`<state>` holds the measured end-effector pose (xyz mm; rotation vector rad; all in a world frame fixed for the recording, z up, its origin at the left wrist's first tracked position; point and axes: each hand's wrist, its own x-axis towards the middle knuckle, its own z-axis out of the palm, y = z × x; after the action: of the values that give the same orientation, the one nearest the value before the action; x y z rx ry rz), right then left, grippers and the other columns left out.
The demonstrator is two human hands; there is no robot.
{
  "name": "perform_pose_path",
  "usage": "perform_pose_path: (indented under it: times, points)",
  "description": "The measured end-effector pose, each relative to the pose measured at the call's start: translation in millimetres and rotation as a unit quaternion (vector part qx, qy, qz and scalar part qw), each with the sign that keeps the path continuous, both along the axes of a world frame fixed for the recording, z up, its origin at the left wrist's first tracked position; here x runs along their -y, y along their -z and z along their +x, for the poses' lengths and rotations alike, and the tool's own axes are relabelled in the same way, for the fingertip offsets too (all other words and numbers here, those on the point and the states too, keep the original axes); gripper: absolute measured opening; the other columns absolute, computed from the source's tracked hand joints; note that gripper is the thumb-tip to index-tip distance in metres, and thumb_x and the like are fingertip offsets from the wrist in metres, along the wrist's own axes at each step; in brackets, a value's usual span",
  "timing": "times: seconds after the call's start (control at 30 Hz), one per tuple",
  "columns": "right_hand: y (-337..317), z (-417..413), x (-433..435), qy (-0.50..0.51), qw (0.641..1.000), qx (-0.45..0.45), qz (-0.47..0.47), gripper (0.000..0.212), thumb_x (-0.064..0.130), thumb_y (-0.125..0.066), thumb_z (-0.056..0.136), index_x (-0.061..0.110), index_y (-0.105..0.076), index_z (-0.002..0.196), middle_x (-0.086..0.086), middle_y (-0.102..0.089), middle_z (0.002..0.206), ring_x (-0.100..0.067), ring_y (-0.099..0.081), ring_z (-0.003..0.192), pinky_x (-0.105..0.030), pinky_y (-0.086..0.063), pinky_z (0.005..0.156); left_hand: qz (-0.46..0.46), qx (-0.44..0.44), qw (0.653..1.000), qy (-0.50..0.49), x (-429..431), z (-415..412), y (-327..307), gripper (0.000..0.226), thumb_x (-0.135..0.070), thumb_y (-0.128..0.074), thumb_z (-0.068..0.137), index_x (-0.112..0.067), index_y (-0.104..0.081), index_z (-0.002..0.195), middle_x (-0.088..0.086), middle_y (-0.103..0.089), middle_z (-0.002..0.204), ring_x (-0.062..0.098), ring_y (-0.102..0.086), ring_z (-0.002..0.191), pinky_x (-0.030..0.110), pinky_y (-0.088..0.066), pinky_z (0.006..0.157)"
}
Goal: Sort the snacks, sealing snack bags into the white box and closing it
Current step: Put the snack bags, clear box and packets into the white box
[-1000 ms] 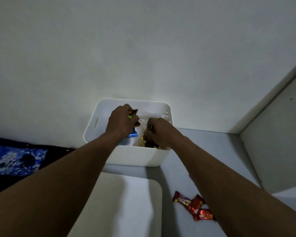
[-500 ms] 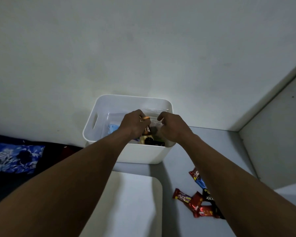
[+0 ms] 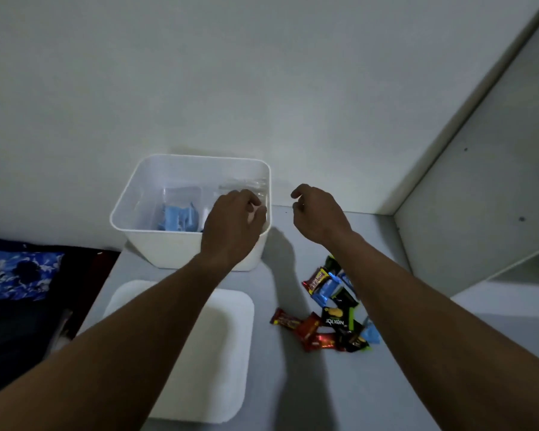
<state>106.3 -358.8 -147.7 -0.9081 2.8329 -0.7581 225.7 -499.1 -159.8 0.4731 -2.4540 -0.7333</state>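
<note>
The white box point(image 3: 128, 199) stands open against the wall on the grey table. Inside it lies a clear bag of blue snacks point(image 3: 178, 216), and a second clear snack bag point(image 3: 246, 185) leans at the right wall. My left hand point(image 3: 232, 223) reaches into the box's right side, its curled fingers pinching the top of that second bag; the bag's contents are hidden under the hand. My right hand point(image 3: 316, 213) hovers outside the box to its right, loosely curled and holding nothing. The white lid point(image 3: 209, 356) lies flat in front of the box.
A pile of several loose wrapped snacks point(image 3: 332, 311), red, black and blue, lies on the table under my right forearm. A white cabinet side point(image 3: 479, 197) rises at the right. A blue patterned cloth point(image 3: 13, 272) lies off the table's left edge.
My right hand has let go and pulled out of the box to the right. My left hand has shifted to the box's right side. The view has tilted, showing more loose snacks.
</note>
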Motion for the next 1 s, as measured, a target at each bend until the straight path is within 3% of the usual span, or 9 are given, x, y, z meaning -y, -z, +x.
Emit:
perform_pose_path:
  times: [0.23,0.3,0.37,0.5,0.6,0.67,0.77,0.9,1.0]
  points:
    - [66.8,-4.6,-75.8,0.004,0.994,0.074,0.074,0.053,0.036,-0.053,0.099,0.017,-0.04,0.146,-0.015,-0.045,0.143,-0.031,-0.048,0.128,-0.039,-0.043,0.099,-0.056,0.006,0.997,0.05,-97.8,19.0,75.4,0.028,-0.037,-0.064,0.09,-0.015,-0.065,0.106,0.001,-0.062,0.091,0.017,-0.056,0.085,0.028,-0.048,0.068]
    - [96.3,-1.8,-91.9,0.013,0.988,0.116,0.105,0.068,0.048,-0.057,0.095,0.023,-0.03,0.152,-0.016,-0.031,0.154,-0.036,-0.037,0.138,-0.046,-0.04,0.108,-0.065,0.037,0.994,0.077,-119.0,25.3,106.8,0.036,-0.04,-0.063,0.09,-0.011,-0.065,0.111,0.005,-0.065,0.094,0.019,-0.058,0.084,0.031,-0.051,0.067]
    - [123.5,0.4,-102.9,0.01,0.976,0.154,0.154,0.086,0.061,-0.059,0.088,0.034,-0.016,0.157,-0.016,-0.008,0.163,-0.04,-0.014,0.149,-0.057,-0.024,0.117,-0.084,0.079,0.99,0.086,-136.9,33.4,137.5,0.047,-0.048,-0.061,0.087,-0.01,-0.067,0.114,0.008,-0.068,0.098,0.024,-0.062,0.086,0.034,-0.053,0.068]
    - [163.6,-9.9,-112.5,-0.03,0.96,0.165,0.226,0.105,0.081,-0.058,0.074,0.049,0.001,0.154,-0.013,0.02,0.164,-0.043,0.015,0.15,-0.068,0.0,0.115,-0.091,0.226,0.966,0.085,-164.6,39.3,180.3,0.075,-0.079,-0.046,0.076,-0.026,-0.062,0.126,0.005,-0.063,0.128,0.028,-0.055,0.122,0.042,-0.046,0.098]
    - [188.8,-15.2,-115.3,-0.068,0.96,0.124,0.243,0.096,0.082,-0.056,0.074,0.052,-0.009,0.153,-0.013,0.011,0.165,-0.043,0.008,0.15,-0.07,-0.004,0.115,-0.14,0.223,0.959,0.102,-172.0,42.8,202.3,0.073,-0.079,-0.048,0.076,-0.028,-0.063,0.125,0.013,-0.061,0.131,0.036,-0.054,0.124,0.051,-0.04,0.102]
    - [199.0,-15.9,-116.5,-0.069,0.971,0.06,0.222,0.082,0.08,-0.053,0.077,0.046,-0.028,0.148,-0.014,-0.014,0.16,-0.044,-0.015,0.145,-0.065,-0.02,0.113,-0.179,0.192,0.961,0.088,-171.4,43.4,211.3,0.058,-0.069,-0.049,0.083,-0.028,-0.064,0.122,0.012,-0.062,0.128,0.035,-0.057,0.116,0.049,-0.042,0.098]
    - [205.2,-17.5,-113.7,-0.064,0.983,-0.026,0.172,0.063,0.069,-0.055,0.083,0.032,-0.049,0.133,-0.012,-0.044,0.134,-0.036,-0.041,0.121,-0.05,-0.038,0.1,-0.224,0.181,0.955,0.068,-164.5,38.3,214.0,0.043,-0.056,-0.048,0.087,-0.026,-0.066,0.11,0.005,-0.064,0.111,0.03,-0.061,0.096,0.041,-0.045,0.078]
    - [205.7,-15.0,-107.2,-0.104,0.988,-0.046,0.101,0.041,0.043,-0.059,0.088,0.017,-0.051,0.119,-0.011,-0.053,0.108,-0.032,-0.053,0.098,-0.04,-0.049,0.075,-0.263,0.187,0.942,0.095,-149.8,30.3,217.0,0.038,-0.051,-0.045,0.089,-0.019,-0.065,0.099,0.004,-0.059,0.089,0.025,-0.056,0.071,0.034,-0.043,0.053]
    - [204.1,-12.6,-102.1,-0.116,0.989,-0.063,0.073,0.031,0.038,-0.055,0.093,0.014,-0.049,0.112,-0.008,-0.053,0.092,-0.03,-0.057,0.078,-0.035,-0.048,0.06,-0.245,0.184,0.944,0.123,-140.8,26.3,218.8,0.035,-0.047,-0.045,0.088,-0.018,-0.063,0.095,0.003,-0.057,0.085,0.022,-0.057,0.063,0.028,-0.038,0.04]
